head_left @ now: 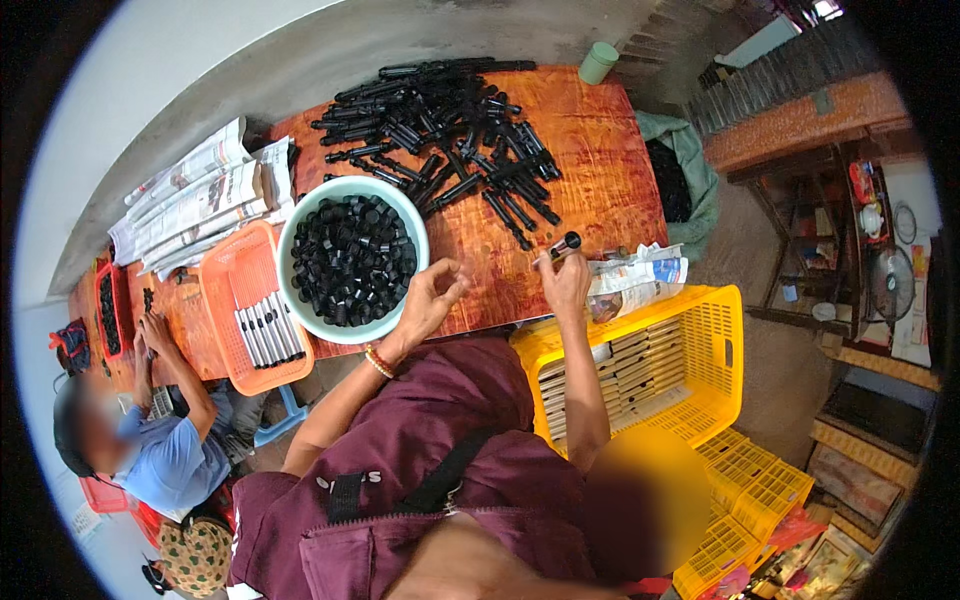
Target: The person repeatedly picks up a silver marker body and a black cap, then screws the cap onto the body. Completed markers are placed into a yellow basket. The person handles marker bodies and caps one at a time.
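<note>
Clock directions run from the middle of your view. You sit at a reddish-brown desk (595, 150). Your right hand (566, 280), just past two o'clock, pinches a short black tube (571, 240) with a shiny band, raised above the desk's near edge. Your left hand (435, 291), near the centre, is half curled, thumb and fingertips slightly apart, with nothing visible in it; it is beside a pale green bowl (345, 185), though you cannot tell whether they touch. The bowl, between nine and ten o'clock, brims with black caps (350, 262). At twelve o'clock, black rods (430, 125) lie heaped. At nine o'clock, a peach basket (245, 265) holds a row of silver tubes (268, 332); folded newspapers (200, 205) lie at ten. At four o'clock, a yellow crate (722, 355) contains stacked pale strips (640, 370). A green cup (598, 62) stands at one o'clock. At eight o'clock, a co-worker (175, 450) in blue sits with both hands at the desk.
</note>
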A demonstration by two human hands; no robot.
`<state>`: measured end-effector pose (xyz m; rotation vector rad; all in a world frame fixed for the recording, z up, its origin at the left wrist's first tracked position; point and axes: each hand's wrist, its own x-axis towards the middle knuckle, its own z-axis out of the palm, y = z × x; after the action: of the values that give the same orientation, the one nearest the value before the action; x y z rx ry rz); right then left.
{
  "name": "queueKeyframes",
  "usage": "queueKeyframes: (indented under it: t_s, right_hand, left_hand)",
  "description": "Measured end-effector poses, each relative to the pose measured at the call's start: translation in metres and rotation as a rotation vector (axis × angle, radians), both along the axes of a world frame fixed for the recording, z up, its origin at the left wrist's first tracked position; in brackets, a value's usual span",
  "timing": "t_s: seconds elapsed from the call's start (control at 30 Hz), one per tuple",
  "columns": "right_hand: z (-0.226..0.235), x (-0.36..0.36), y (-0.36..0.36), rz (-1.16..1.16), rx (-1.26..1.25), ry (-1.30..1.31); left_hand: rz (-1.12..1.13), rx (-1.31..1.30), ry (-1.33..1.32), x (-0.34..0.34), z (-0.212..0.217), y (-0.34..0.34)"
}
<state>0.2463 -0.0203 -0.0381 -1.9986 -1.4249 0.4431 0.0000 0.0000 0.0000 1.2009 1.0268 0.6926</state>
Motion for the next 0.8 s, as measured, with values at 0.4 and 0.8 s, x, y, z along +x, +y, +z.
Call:
queueKeyframes:
  t_s: [0.4,0.8]
  right_hand:
    - [0.123,-0.088,0.016,0.054,0.013,0.985]
    - [0.148,-0.099,0.0,0.323,-0.014,1.005]
  left_hand:
    - [-0.008,1.652,-1.909,-0.078,0.281,-0.046]
    - [0.26,1.476,-1.651,-0.073,0.3,-0.061]
